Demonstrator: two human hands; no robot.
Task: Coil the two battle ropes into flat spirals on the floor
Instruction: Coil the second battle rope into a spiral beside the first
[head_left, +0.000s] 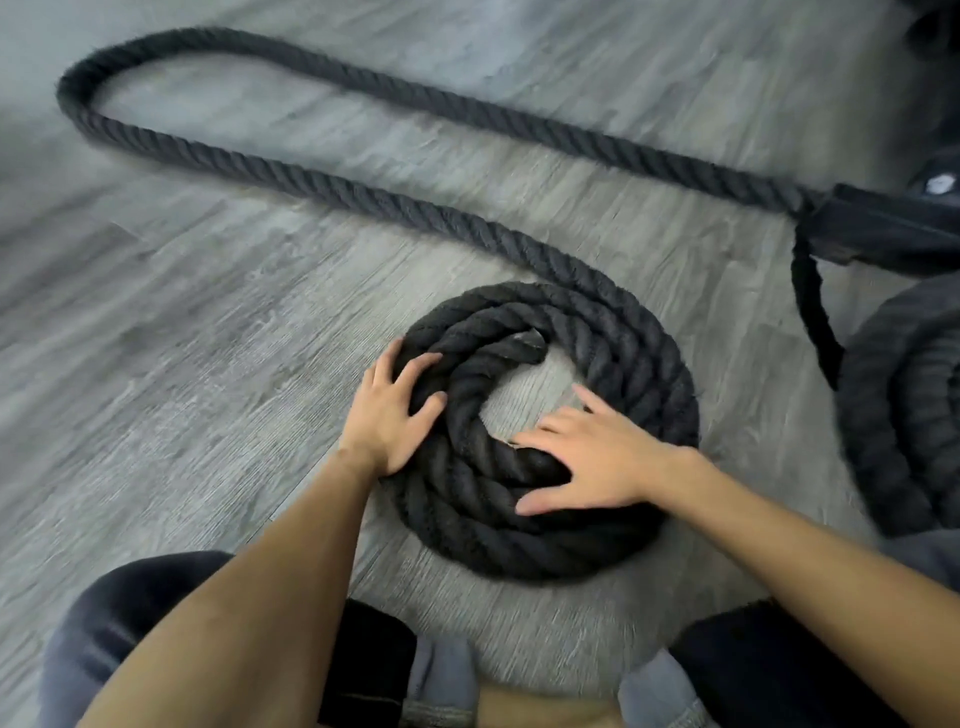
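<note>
floor (182, 338): grey wood-grain planks are seen across the whole view, and everything else is laid on them.
loose rope (322, 186): a thick black twisted rope is led off the far side of the spiral towards the far left. There it is bent into a narrow loop and run back to the right as far as the black sleeve.
spiral (623, 353): the same rope is wound flat into about three turns at the near centre, under both hands. A patch of bare floor is left showing in its middle.
second coil (893, 415): another black rope coil is cut off by the right edge, near the spiral but apart from it. One strand is led from it up to the sleeve.
black sleeve (883, 228): a dark, blocky wrap is seen at the far right where the ropes meet. What it is fixed to cannot be told.
trousers (130, 623): dark fabric is seen at the near edge, on both sides.
right hand (592, 457): it is laid flat on the near inner turns, fingers straight and spread, with nothing gripped.
left hand (395, 421): it is placed on the spiral's left rim, fingers spread and slightly curved over the outer turns, pressing rather than clasping.
rope end (530, 345): the blunt tip is tucked inside the spiral, on the far side of the middle gap.
white mark (939, 183): a small pale marking is carried on a dark object at the far right. It is too blurred to be read.
</note>
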